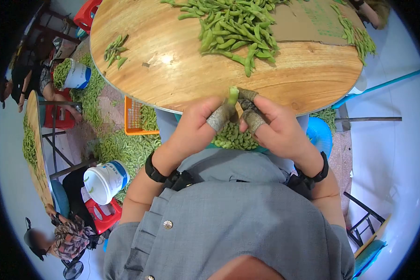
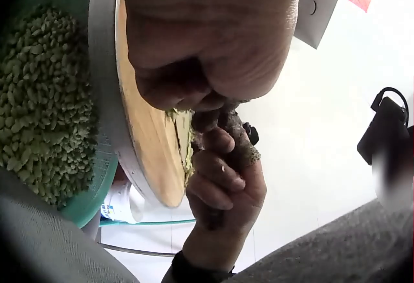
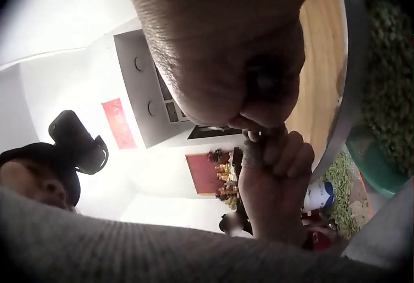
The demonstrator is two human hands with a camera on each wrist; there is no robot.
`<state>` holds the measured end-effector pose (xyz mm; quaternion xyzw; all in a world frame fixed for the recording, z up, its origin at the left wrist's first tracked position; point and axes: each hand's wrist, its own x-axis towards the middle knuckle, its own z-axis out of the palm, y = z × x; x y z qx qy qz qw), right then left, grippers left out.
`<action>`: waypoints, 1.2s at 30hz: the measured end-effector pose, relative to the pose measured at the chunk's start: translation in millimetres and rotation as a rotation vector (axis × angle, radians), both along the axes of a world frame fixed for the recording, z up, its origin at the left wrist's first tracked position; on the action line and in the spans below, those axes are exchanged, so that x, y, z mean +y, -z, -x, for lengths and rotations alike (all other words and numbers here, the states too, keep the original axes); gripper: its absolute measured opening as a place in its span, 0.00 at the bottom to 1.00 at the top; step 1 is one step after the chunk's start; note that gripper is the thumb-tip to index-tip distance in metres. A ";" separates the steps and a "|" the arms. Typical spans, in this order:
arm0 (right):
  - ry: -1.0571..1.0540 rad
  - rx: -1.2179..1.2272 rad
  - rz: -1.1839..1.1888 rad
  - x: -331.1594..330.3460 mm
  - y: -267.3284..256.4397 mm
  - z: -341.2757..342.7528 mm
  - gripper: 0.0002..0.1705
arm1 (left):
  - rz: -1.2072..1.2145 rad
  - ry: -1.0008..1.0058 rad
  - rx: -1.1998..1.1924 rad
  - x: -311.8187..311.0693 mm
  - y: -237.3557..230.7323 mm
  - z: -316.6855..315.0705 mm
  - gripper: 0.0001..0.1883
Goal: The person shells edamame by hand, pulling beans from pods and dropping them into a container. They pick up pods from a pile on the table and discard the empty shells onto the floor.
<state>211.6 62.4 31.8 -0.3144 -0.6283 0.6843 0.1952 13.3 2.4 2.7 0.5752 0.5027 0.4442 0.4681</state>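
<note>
A green soybean pod (image 1: 233,95) stands between the two hands, just off the table's near edge. My left hand (image 1: 194,125) pinches it, the wrapped thumb along its lower part. From the other side my right hand (image 1: 281,128) grips at the same pod, its wrapped forefinger right at the pod's upper end and its fingers curled. Greyish, soiled wrapping covers the thumb and a finger. Below the hands sit shelled beans (image 2: 45,102) in a green basin (image 2: 103,195). In both wrist views the pod is mostly hidden by the hands.
Unshelled pods lie heaped on the round wooden table (image 1: 158,79), beside a cardboard sheet (image 1: 308,25). An orange crate (image 1: 133,116), white buckets (image 1: 106,182) and scattered pods (image 1: 119,147) are on the floor at left. Other people sit around, one (image 1: 63,240) at lower left.
</note>
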 end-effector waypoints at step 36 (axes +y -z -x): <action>0.088 0.284 0.607 14.2 29.4 2.5 0.08 | 0.416 0.085 -0.531 -3.8 8.7 1.9 0.07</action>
